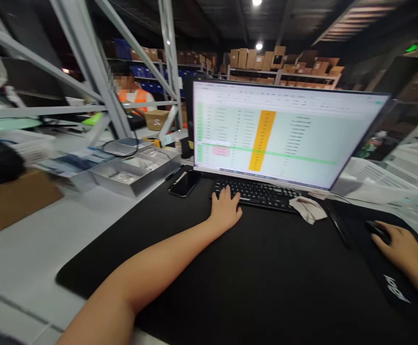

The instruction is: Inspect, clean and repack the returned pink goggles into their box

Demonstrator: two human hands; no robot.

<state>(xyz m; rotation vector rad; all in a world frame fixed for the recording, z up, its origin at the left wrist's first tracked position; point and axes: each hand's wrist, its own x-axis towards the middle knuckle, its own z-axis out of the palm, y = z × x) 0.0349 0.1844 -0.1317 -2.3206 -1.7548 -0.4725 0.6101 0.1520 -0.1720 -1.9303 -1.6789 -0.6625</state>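
My left hand [225, 210] rests with spread fingers on the left end of a black keyboard [262, 193]. At the far right, my right hand [401, 247] is wrapped over a black computer mouse [379, 232], which sits on a dark mouse pad [377, 268] with a white logo. Behind the keyboard stands a wide monitor [302, 129] showing a spreadsheet with an orange column and a green row. The text on it is too blurred to read. A crumpled tissue [308, 210] lies against the keyboard's right end.
A phone [185, 184] lies left of the keyboard on a large black desk mat [259, 268]. Farther left are grey trays [137, 179] with small packets, and a cardboard box [18, 201]. Beyond metal shelf posts [94, 62], a person in an orange vest [137, 97] is at another table.
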